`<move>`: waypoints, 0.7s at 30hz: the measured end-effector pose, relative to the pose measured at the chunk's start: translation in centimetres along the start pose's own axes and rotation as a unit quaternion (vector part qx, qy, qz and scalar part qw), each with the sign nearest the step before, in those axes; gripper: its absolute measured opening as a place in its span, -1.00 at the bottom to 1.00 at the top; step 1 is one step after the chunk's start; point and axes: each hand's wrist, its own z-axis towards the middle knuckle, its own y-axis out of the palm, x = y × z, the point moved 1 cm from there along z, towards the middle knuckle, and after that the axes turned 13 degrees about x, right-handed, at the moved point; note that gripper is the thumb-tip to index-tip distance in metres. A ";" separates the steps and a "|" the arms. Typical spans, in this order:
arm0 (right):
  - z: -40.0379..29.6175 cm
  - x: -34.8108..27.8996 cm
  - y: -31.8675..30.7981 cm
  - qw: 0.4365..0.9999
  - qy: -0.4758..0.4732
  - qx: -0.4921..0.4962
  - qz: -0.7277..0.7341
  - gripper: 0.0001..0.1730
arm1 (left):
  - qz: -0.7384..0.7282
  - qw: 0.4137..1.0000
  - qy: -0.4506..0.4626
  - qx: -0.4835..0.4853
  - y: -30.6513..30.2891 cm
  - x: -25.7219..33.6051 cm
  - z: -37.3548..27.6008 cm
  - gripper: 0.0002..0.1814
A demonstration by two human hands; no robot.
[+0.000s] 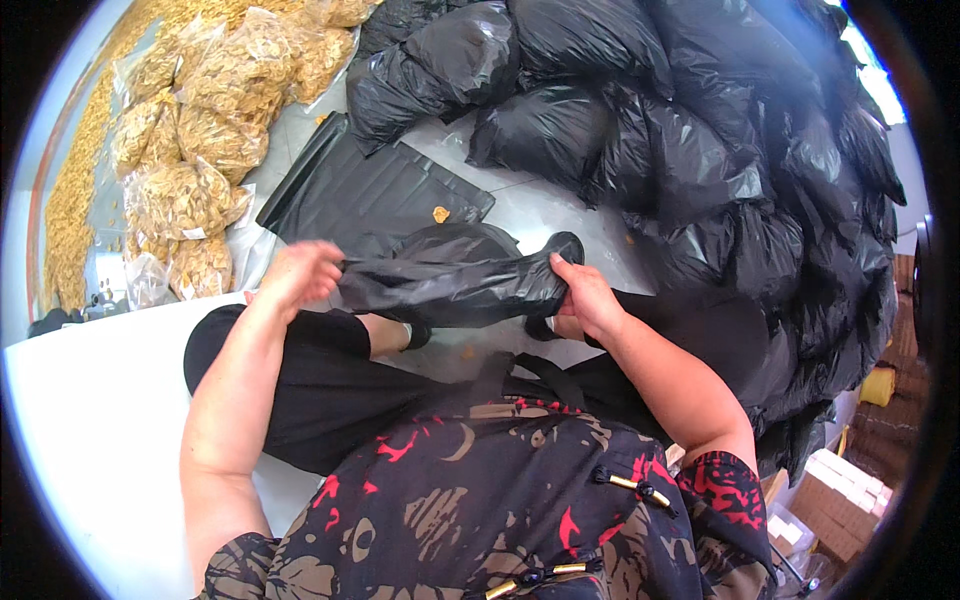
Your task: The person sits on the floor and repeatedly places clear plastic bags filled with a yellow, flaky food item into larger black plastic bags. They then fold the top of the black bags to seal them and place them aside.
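A black plastic bag (457, 289) is stretched sideways between my two hands, above the floor and in front of my shins. My left hand (306, 274), slightly blurred, pinches its left end. At the other end, my right hand (586, 294) grips the bunched plastic with the thumb on top. Just beyond, a stack of flat black plastic bags (367, 187) lies on the grey tiled floor (510, 196), partly covered by the held bag. One small tan flake (441, 215) rests on that stack.
Filled black bags (675, 142) are heaped ahead and along my right. Clear bags of tan dried pieces (225, 97) stand at the left, beside a loose spread of similar pieces (71, 217). A white surface (97, 420) lies left; cardboard boxes (840, 502) are lower right.
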 end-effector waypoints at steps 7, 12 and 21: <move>-0.1 -1.2 1.1 0.999 -0.029 -0.003 -0.014 -0.60 | 0.248 0.649 0.692 -0.197 11.3 -0.5 -9.5 -0.35; 1.5 -0.3 -0.6 0.997 -0.029 0.036 -0.057 -0.56 | 0.538 0.655 0.530 -0.036 12.6 -1.9 -4.3 0.11; 2.4 0.5 -0.7 0.997 -0.022 0.048 -0.057 -0.58 | 0.486 0.665 0.567 -0.003 12.4 0.2 -6.1 0.21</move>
